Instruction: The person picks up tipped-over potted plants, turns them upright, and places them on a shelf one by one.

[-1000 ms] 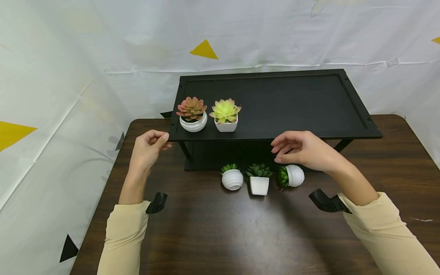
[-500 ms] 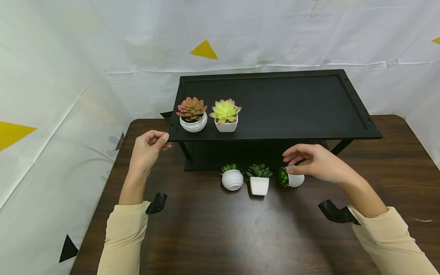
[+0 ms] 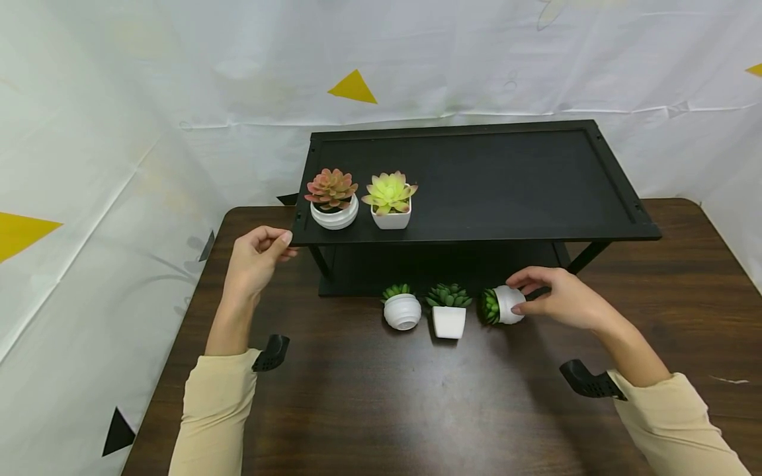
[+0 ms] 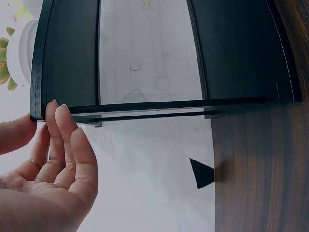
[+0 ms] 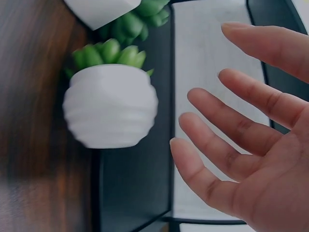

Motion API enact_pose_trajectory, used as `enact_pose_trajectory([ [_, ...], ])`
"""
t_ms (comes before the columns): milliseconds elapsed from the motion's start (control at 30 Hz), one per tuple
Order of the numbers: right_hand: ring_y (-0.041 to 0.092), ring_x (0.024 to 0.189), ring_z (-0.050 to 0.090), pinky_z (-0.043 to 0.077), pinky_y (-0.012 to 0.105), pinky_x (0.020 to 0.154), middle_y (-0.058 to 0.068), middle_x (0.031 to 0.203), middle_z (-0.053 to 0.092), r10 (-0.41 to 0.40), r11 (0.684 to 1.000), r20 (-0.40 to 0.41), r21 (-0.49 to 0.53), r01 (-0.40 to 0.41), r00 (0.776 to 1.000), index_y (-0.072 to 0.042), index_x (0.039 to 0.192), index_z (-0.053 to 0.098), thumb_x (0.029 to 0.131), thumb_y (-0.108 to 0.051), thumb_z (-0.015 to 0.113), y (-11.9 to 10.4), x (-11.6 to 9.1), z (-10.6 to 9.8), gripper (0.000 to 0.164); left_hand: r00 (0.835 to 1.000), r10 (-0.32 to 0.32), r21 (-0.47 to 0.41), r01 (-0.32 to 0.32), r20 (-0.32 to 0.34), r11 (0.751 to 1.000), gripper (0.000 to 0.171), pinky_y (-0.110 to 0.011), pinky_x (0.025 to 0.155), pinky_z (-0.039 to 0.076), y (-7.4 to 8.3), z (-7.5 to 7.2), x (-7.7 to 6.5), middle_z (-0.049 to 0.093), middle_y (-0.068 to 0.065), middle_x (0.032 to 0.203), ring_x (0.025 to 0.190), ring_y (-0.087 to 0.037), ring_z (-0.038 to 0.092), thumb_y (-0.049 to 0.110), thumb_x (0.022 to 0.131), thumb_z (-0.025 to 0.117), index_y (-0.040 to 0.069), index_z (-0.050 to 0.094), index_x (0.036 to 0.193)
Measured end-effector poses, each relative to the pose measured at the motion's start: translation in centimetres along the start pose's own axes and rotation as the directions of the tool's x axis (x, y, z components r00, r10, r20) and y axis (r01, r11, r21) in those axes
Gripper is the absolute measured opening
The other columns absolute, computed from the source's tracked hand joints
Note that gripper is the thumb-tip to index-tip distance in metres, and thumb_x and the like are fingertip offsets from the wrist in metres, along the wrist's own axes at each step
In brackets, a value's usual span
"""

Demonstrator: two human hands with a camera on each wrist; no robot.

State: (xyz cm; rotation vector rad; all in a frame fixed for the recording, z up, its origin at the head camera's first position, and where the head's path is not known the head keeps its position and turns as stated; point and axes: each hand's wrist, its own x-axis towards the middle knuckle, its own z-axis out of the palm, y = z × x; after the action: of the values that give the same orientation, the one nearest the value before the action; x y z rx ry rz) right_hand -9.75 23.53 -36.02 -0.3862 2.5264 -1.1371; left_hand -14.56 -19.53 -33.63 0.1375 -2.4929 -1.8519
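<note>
My left hand (image 3: 256, 258) pinches the front left corner of a black two-tier shelf (image 3: 506, 178). In the left wrist view, the thumb lies against one face of the upper board and the fingertips against the other. A green succulent in a ribbed white pot (image 3: 508, 305) lies on its side on the table. My right hand (image 3: 559, 296) is just over this pot's base, thumb and fingers spread. In the right wrist view the fingers (image 5: 231, 125) are apart from the pot (image 5: 111, 106). To the left lie a succulent in a square white pot (image 3: 449, 322) and one in a round white pot (image 3: 403, 311).
On the upper board stand a reddish succulent in a round white pot (image 3: 334, 211) and a yellow-green one in a square white pot (image 3: 391, 215). The shelf stands on a dark wooden table (image 3: 381, 410), with a white sheet (image 3: 238, 79) behind it.
My right hand has moved down and to the right, from beside the shelf's front edge to the fallen pot's base. The left hand keeps its place on the shelf corner.
</note>
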Motion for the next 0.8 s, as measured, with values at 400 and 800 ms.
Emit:
enact_pose_trajectory([
  [400,0.039,0.106,0.049,0.047,0.045,0.077,0.023,0.121,0.052,0.028,0.998,-0.039,-0.058,-0.030,0.999,0.001,0.120,0.057,0.079,-0.013,0.074,2.2,0.1,1.0,0.047,1.000,0.003,0.005,-0.003,-0.002,1.000,0.023,-0.020,0.073,0.052,0.1,0.0,-0.1,0.060,-0.005,0.080,0.067,-0.004,0.062,0.011,0.094,0.056,-0.010,0.057,0.105],
  [800,0.042,0.104,0.049,0.049,0.040,0.071,0.027,0.122,0.050,0.035,0.996,-0.062,-0.077,-0.039,0.997,0.001,0.119,0.058,0.077,-0.013,0.076,3.2,1.0,2.0,0.048,1.000,0.018,-0.003,-0.018,-0.001,1.000,0.023,-0.018,0.070,0.052,-0.1,0.0,0.0,0.059,0.002,0.075,0.067,-0.004,0.061,0.011,0.094,0.056,-0.010,0.057,0.104],
])
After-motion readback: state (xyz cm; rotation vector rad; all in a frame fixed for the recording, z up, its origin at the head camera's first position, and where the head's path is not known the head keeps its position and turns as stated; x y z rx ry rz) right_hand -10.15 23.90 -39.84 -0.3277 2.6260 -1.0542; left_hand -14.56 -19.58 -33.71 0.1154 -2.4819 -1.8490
